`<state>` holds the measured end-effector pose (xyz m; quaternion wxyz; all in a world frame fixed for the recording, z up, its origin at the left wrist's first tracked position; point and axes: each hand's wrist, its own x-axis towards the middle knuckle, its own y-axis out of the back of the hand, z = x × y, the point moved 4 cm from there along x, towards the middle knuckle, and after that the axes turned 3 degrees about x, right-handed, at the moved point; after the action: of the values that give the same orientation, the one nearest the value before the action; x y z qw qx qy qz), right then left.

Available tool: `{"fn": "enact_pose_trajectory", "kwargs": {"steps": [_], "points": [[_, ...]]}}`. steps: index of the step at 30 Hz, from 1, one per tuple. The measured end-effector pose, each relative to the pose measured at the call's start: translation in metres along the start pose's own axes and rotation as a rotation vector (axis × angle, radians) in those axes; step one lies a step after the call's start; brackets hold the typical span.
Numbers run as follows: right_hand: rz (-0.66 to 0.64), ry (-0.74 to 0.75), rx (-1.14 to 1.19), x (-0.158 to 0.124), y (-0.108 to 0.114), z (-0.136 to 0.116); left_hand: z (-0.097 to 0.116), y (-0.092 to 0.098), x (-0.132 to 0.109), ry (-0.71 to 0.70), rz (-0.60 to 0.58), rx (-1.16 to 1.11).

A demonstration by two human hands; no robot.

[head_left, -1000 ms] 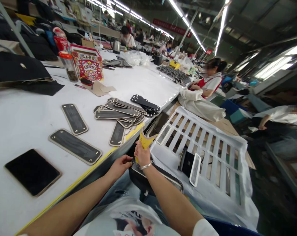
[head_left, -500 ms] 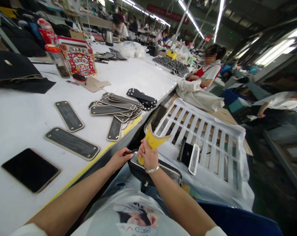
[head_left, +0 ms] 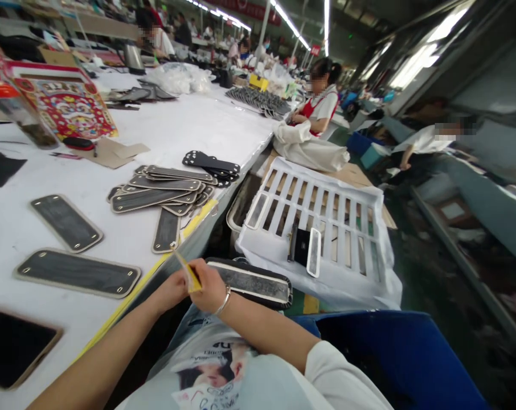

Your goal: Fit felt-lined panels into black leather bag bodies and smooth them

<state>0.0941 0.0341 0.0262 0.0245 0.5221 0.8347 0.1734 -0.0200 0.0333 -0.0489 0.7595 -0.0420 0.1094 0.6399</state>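
My right hand (head_left: 210,290) pinches a thin yellow strip (head_left: 188,275) edge-on, just below the table's front edge. My left hand (head_left: 171,292) is closed against it on the left, touching the same strip. Right beside my right hand, on my lap, lies a long black leather piece with a pale border (head_left: 253,281). A heap of similar dark oblong pieces (head_left: 168,189) rests on the white table (head_left: 121,239), with three single ones (head_left: 76,272) lying apart nearer to me.
A white slatted crate (head_left: 326,228) lined with plastic holds small black parts to my right. A blue bin (head_left: 394,359) stands at the lower right. A dark phone (head_left: 10,347) lies at the near left. A colourful box (head_left: 65,105) and other workers sit farther along.
My view swung right and down. The yellow strip, held up and curled before, has come down and turned edge-on between both hands, which shifted left toward the table edge.
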Motion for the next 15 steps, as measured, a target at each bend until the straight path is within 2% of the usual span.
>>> {"fn": "enact_pose_trajectory", "kwargs": {"steps": [2,4,6,9,11,13,15], "points": [[-0.061,0.051,-0.067,-0.012,0.006,-0.011,0.009,0.004,0.006,0.002,0.016,0.059],[-0.105,0.002,0.035,-0.025,0.012,-0.018,0.025,0.009,0.006,-0.014,0.018,0.096],[-0.124,-0.207,0.293,-0.039,0.014,-0.017,0.046,0.011,-0.006,-0.048,-0.026,0.029],[-0.134,-0.561,0.696,-0.061,0.005,-0.009,0.07,0.001,-0.039,-0.031,-0.167,-0.267],[-0.177,-0.65,0.783,-0.07,-0.006,-0.009,0.073,-0.012,-0.063,0.049,-0.213,-0.385],[-0.292,-0.638,0.742,-0.075,-0.015,-0.012,0.068,-0.019,-0.081,0.125,-0.149,-0.388],[-0.415,-0.487,0.539,-0.074,-0.013,-0.018,0.064,-0.007,-0.095,0.148,0.042,-0.367]]}}
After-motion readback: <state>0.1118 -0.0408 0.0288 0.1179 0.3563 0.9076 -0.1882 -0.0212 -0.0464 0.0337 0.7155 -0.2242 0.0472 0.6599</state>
